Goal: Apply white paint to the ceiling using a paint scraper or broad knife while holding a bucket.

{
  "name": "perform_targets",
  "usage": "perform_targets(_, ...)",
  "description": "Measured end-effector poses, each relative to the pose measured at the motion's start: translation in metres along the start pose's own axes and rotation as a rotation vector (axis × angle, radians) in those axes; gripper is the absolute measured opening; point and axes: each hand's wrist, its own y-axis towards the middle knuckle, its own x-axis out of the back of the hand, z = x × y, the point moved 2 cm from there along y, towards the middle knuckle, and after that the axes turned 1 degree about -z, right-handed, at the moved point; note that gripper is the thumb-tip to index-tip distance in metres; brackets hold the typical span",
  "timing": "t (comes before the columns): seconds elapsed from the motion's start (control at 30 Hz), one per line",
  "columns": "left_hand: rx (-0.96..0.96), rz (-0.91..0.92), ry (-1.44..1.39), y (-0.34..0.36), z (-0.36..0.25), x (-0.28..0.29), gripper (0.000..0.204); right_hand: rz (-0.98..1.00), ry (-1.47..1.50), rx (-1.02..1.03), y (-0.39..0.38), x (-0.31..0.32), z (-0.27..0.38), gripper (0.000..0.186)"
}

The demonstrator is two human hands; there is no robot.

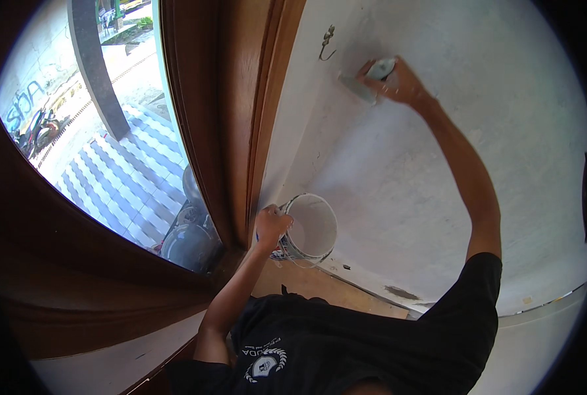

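My right hand (pixel 402 82) is raised high against the white wall (pixel 425 158), its fingers closed round a flat scraper (pixel 359 87). The scraper's thin, pale blade lies at or very near the wall; its grip is whitish and partly covered by the fingers. Lower and to the left, my left hand (pixel 274 226) grips the near-left rim of a white bucket (pixel 332 227). The bucket tilts toward me, and pale material coats its inside. Whitish smears mark the fingers of my right hand. Below the scraper, the wall carries a lighter, hazy patch.
A brown wooden door frame (pixel 241 112) stands left of the wall, with a metal hook (pixel 327 46) on the wall beside it. Through the opening lie a tiled porch (pixel 125 174), a grey post (pixel 96 72) and a dark rounded container (pixel 189 247). Tan floor (pixel 320 289) shows below the bucket.
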Motion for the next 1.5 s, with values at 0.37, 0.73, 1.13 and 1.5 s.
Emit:
perform_targets(0.37, -0.022, -0.006, -0.062, -0.002, -0.004, 0.004, 0.035, -0.112, -0.356, 0.027, 0.041, 0.114, 0.075, 0.029)
perform_targets(0.73, 0.011, 0.060, -0.069, 0.000, 0.002, 0.000, 0.035, -0.058, -0.166, 0.033, 0.003, -0.024, 0.009, 0.018)
perform_targets(1.13, 0.009, 0.045, -0.098, 0.004, 0.003, 0.000, 0.034, -0.391, -0.517, 0.331, 0.065, 0.118, 0.096, 0.023)
perform_targets(1.5, -0.057, 0.028, -0.071, 0.001, 0.001, -0.002, 0.033, -0.212, -1.565, 0.376, 0.000, -0.008, 0.054, 0.027)
